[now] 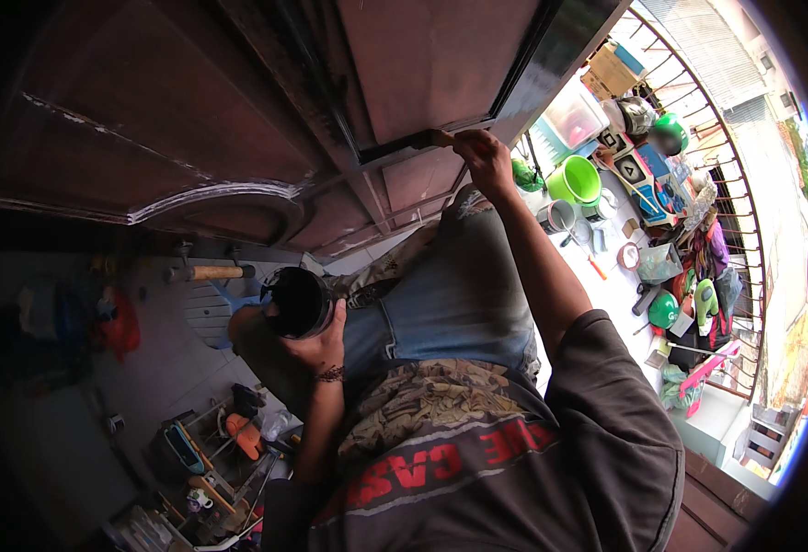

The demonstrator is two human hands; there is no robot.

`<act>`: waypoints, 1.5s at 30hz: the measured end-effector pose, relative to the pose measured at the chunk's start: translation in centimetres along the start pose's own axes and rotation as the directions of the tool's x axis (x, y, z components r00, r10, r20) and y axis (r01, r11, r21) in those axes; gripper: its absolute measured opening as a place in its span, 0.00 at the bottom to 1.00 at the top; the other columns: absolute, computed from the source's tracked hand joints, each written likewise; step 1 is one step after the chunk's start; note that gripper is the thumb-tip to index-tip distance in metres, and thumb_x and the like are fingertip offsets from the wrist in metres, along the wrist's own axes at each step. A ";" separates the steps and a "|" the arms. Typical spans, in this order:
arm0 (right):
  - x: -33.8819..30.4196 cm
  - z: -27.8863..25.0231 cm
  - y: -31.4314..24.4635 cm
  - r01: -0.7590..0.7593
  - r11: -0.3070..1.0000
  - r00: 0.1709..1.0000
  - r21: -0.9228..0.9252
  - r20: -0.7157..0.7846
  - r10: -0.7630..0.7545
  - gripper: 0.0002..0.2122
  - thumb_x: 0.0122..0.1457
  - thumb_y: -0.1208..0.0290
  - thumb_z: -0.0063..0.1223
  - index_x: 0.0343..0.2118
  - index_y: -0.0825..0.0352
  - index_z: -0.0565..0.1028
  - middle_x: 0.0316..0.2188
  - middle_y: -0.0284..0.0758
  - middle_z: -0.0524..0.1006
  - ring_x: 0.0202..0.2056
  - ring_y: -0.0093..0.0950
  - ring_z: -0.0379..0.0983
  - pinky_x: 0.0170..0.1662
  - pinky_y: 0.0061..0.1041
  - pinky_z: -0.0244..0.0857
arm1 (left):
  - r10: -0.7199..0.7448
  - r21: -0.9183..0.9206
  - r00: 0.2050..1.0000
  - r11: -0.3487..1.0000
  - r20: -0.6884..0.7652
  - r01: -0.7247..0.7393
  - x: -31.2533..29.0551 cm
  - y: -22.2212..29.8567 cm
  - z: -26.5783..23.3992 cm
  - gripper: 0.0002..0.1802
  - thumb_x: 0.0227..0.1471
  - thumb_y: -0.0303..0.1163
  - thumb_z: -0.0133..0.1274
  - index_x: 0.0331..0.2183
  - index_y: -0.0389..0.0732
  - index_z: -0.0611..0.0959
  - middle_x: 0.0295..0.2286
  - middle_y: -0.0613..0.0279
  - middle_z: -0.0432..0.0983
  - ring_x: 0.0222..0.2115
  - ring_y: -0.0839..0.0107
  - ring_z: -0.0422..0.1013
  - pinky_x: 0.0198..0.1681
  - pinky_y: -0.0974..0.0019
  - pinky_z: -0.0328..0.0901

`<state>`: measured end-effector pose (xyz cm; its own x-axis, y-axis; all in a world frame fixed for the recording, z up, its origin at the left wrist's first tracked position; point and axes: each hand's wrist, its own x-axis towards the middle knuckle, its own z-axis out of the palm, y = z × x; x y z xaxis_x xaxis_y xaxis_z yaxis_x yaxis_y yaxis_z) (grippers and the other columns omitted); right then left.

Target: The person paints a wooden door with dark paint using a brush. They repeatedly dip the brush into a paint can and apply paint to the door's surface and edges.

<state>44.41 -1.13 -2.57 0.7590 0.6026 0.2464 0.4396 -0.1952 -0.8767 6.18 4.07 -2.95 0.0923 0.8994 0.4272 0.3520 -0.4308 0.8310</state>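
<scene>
My right hand [487, 164] is closed around a paintbrush [441, 138], most of which the fingers hide. Its tip touches the moulding at the lower edge of a raised panel on a brown wooden door [431, 69]. Glossy black coating covers parts of this panel's moulding, while other parts of the door look dull and reddish brown. Held low over my lap, a dark round cup [301, 305] rests in my left hand [323, 342], fingers wrapped round its side. Something black coats the inside of the cup; its contents are too dark to tell.
At right, a bright balcony with a curved metal railing [739, 175] holds a lime-green bucket [576, 180], boxes and piled household goods. A wooden-gripped handle [211, 273] and a blue plastic stool [209, 313] are at left. Below them stands a rack with orange footwear [244, 435].
</scene>
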 end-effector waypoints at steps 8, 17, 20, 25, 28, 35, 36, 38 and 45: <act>-0.8 5.0 -1.0 0.008 0.943 0.868 -0.332 -0.465 -0.171 0.07 0.56 0.78 0.52 0.38 0.67 0.76 0.38 0.47 0.71 0.38 0.47 0.70 0.44 0.41 0.66 | -0.027 -0.061 0.999 0.998 0.045 0.030 -0.3 -0.9 0.3 0.55 0.29 0.36 0.78 0.57 0.30 0.66 0.52 0.49 0.69 0.53 0.58 0.68 0.59 0.56 0.61; -6.0 8.6 -6.8 0.209 0.966 0.958 0.149 0.169 -0.233 0.07 0.56 0.77 0.58 0.39 0.66 0.79 0.34 0.42 0.75 0.37 0.42 0.76 0.40 0.36 0.71 | 0.035 0.000 0.999 0.999 0.001 -0.035 0.0 -1.2 0.1 0.55 0.31 0.34 0.77 0.58 0.29 0.64 0.54 0.48 0.66 0.54 0.59 0.66 0.60 0.56 0.61; -2.6 4.8 -3.2 0.122 0.982 0.987 0.146 0.088 -0.135 0.08 0.57 0.75 0.60 0.40 0.67 0.80 0.36 0.39 0.79 0.38 0.33 0.79 0.42 0.28 0.71 | 0.018 -0.042 1.000 0.999 0.008 -0.017 -0.1 -0.9 0.2 0.56 0.30 0.35 0.78 0.58 0.29 0.64 0.54 0.48 0.66 0.54 0.59 0.66 0.60 0.56 0.61; 0.0 -1.8 2.8 -0.131 0.949 0.980 0.287 -0.107 0.168 0.10 0.63 0.73 0.55 0.43 0.75 0.78 0.36 0.40 0.82 0.40 0.29 0.81 0.46 0.24 0.74 | -0.003 -0.066 1.000 0.998 0.025 0.005 -0.2 -1.0 0.2 0.50 0.33 0.28 0.76 0.57 0.29 0.67 0.50 0.51 0.71 0.50 0.63 0.70 0.56 0.60 0.65; 0.5 -3.3 5.3 -0.104 0.981 0.869 0.164 -0.465 0.170 0.09 0.57 0.73 0.57 0.39 0.68 0.81 0.38 0.43 0.80 0.42 0.36 0.79 0.51 0.33 0.71 | -0.022 -0.076 0.999 0.997 0.033 0.024 -0.2 -0.8 0.4 0.48 0.33 0.28 0.75 0.56 0.29 0.68 0.49 0.51 0.72 0.49 0.63 0.71 0.54 0.61 0.67; -0.8 4.7 -1.1 -0.070 0.983 0.862 -0.169 -0.506 -0.025 0.10 0.55 0.79 0.52 0.41 0.66 0.77 0.42 0.45 0.71 0.46 0.45 0.68 0.50 0.40 0.64 | -0.022 -0.022 0.997 0.999 0.072 0.024 -0.3 -1.1 0.3 0.48 0.33 0.27 0.75 0.56 0.29 0.68 0.50 0.50 0.71 0.50 0.63 0.70 0.56 0.61 0.65; -1.4 6.4 -1.1 -0.060 0.974 0.917 -0.217 -0.397 -0.032 0.11 0.53 0.80 0.51 0.40 0.66 0.78 0.42 0.45 0.71 0.45 0.47 0.68 0.50 0.41 0.64 | -0.026 -0.030 0.997 0.999 0.067 0.028 -0.3 -0.8 0.3 0.49 0.33 0.27 0.75 0.56 0.29 0.68 0.51 0.50 0.71 0.51 0.63 0.70 0.57 0.61 0.64; -2.3 8.0 -1.3 -0.004 0.962 0.910 -0.274 -0.399 -0.109 0.09 0.53 0.79 0.56 0.38 0.64 0.80 0.37 0.43 0.73 0.42 0.45 0.71 0.47 0.40 0.67 | -0.036 -0.046 0.998 0.998 0.053 0.039 -0.2 0.0 0.4 0.49 0.34 0.27 0.75 0.57 0.29 0.67 0.52 0.49 0.69 0.53 0.62 0.68 0.59 0.60 0.62; -1.1 0.5 -2.6 -0.042 0.963 0.973 0.265 0.230 -0.021 0.10 0.56 0.75 0.60 0.42 0.67 0.82 0.37 0.39 0.79 0.40 0.30 0.79 0.46 0.29 0.71 | -0.048 -0.053 0.997 0.997 0.055 0.051 -0.4 -0.2 0.7 0.54 0.32 0.31 0.77 0.58 0.28 0.65 0.55 0.48 0.66 0.55 0.60 0.65 0.61 0.57 0.60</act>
<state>42.16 -0.89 -0.81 0.6188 0.7684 0.1632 0.2642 -0.0079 -0.9644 6.70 3.90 -3.56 0.1264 0.9218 0.3665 0.3063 -0.3877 0.8694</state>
